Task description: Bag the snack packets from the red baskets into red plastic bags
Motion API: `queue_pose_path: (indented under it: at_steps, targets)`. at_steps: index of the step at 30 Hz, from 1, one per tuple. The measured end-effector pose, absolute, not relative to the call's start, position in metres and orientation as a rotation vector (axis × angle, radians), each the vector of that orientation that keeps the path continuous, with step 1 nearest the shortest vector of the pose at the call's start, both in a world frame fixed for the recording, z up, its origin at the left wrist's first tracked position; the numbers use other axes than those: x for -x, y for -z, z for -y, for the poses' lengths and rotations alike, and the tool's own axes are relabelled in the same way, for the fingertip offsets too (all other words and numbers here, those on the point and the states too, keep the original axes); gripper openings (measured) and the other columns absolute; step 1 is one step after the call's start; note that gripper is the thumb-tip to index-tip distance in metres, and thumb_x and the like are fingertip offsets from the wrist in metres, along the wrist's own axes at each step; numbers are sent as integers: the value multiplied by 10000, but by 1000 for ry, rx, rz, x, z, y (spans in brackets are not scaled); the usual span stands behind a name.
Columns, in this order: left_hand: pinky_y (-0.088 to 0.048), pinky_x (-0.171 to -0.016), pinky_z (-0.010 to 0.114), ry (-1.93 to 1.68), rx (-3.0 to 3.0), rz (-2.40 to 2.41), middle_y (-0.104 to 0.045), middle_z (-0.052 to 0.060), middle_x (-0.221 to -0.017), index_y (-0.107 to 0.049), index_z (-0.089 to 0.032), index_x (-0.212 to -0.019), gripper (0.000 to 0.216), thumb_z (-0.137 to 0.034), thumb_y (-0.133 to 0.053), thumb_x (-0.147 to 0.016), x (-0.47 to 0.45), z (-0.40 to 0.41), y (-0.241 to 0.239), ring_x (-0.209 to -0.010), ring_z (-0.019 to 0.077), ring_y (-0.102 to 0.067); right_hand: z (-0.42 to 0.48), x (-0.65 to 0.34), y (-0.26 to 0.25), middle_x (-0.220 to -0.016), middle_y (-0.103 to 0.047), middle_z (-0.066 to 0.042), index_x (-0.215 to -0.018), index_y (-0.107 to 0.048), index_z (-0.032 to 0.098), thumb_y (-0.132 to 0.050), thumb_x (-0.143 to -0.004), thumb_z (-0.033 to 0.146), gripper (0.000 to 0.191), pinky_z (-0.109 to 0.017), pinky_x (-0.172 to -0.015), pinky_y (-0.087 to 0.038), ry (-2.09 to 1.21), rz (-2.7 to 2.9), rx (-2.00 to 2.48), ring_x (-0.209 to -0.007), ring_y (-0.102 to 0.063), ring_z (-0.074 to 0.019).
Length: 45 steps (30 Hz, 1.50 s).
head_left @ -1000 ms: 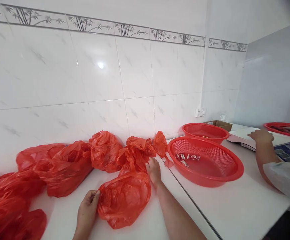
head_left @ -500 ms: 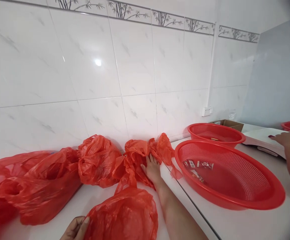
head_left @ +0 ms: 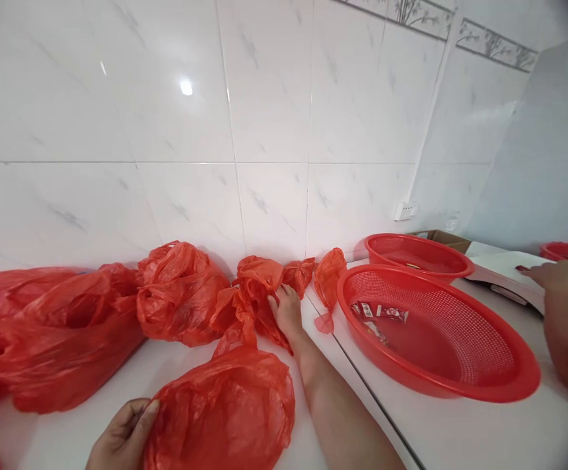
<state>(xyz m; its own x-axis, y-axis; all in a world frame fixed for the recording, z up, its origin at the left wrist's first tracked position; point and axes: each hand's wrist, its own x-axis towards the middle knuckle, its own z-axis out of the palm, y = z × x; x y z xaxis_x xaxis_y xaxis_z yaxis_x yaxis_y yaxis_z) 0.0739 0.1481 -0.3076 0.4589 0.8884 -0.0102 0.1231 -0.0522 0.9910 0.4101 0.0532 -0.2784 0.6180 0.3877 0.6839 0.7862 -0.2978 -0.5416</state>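
Note:
At the lower left, my left hand [head_left: 125,431] pinches the rim of a thin red plastic bag [head_left: 225,405] between thumb and fingers. The bag's mouth gapes toward me, and its lower part is cut off by the picture's edge. My right hand [head_left: 288,310] reaches out to a crumpled red plastic bag [head_left: 262,277] by the wall. Its fingers are stretched against the plastic, with the thumb apart. Just right of them lie a bunched bit of red plastic [head_left: 299,273] and a separate small red bag [head_left: 330,277].
Bulging red plastic bags [head_left: 78,326] line the tiled wall [head_left: 181,130] on the left. On the right, a large red basket [head_left: 484,352] holds several small wrapped packets [head_left: 392,314]. Behind stand another red basket [head_left: 418,248] and a cardboard box [head_left: 443,240]. Another person's hand [head_left: 558,277] is at far right.
The view has tipped down and shifted slightly. My right hand's fingers have drawn back a little over the plastic. The small red bag beside it now lies apart from the bunch.

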Motion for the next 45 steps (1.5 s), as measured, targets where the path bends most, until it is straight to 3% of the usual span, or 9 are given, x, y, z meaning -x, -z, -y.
queue_pose_path:
  at_steps: [10,14,21,26,28,32,36,42,45]
  targets:
    - [-460,-526,200,-860,-1405,-874,-653,-58,-630,-598,-203,-814,557,-638,-758,-506,-72,-139,297,-594,139,-570,21,-355,285,-1022,-648,-53,-996,-662,216,-410,-837,167,302,-321,-891,-459,548,810,1925,-972,-575,-179]
    - [-484,-575,199,-829,-1356,-806,-691,-39,-732,-593,-199,-894,547,-552,-790,-526,-67,-134,295,-667,150,-612,66,-316,271,-1140,-610,-72,-1024,-665,220,-420,-866,216,292,-331,-929,-454,630,934,1921,-1067,-557,-188]
    - [-532,-615,257,-663,-1360,-612,-663,-23,-728,-532,-216,-1028,630,-488,-812,-534,-70,-131,295,-677,179,-645,176,-306,231,-1352,-474,-152,-1205,-591,190,-479,-847,294,390,-509,-1011,-361,1112,772,2194,-1248,-426,-318]
    - [-540,-603,269,-642,-1327,-627,-655,-17,-728,-540,-213,-1005,608,-403,-832,-506,-74,-129,291,-660,179,-650,224,-314,239,-979,-676,-129,-1189,-601,208,-440,-831,220,393,-432,-735,-489,846,835,2558,-882,-622,-288]
    - [-540,-611,252,-645,-1325,-661,-669,-16,-750,-558,-223,-985,578,-412,-826,-509,-73,-128,289,-688,177,-652,232,-301,245,-909,-689,-97,-1165,-614,229,-392,-852,171,388,-399,-716,-488,766,922,2616,-822,-633,-255]
    - [-543,-608,232,-679,-1322,-712,-692,-23,-784,-609,-246,-922,510,-443,-819,-501,-72,-123,283,-728,187,-651,241,-264,247,-1040,-683,-101,-1247,-565,207,-375,-904,198,392,-388,-782,-490,699,970,2656,-901,-636,-241]
    - [-533,-576,204,-703,-1312,-748,-698,-41,-777,-630,-255,-882,474,-444,-824,-493,-71,-123,282,-707,172,-643,250,-246,222,-1098,-680,-104,-1216,-596,206,-384,-930,366,391,-392,-798,-499,463,916,2668,-972,-641,-262]
    - [-533,-592,187,-724,-1256,-729,-701,-34,-822,-639,-249,-878,480,-435,-844,-486,-67,-127,286,-721,152,-642,246,-302,174,-1252,-617,-68,-1222,-592,283,-449,-881,491,424,-399,-926,-443,102,898,2599,-1144,-566,-264]
    - [-540,-595,208,-718,-1245,-695,-702,-26,-795,-636,-248,-880,482,-440,-844,-489,-67,-125,286,-706,159,-647,238,-354,170,-1426,-447,-115,-1384,-431,244,-628,-749,492,710,-425,-988,-398,-163,879,2674,-1265,-448,-307]
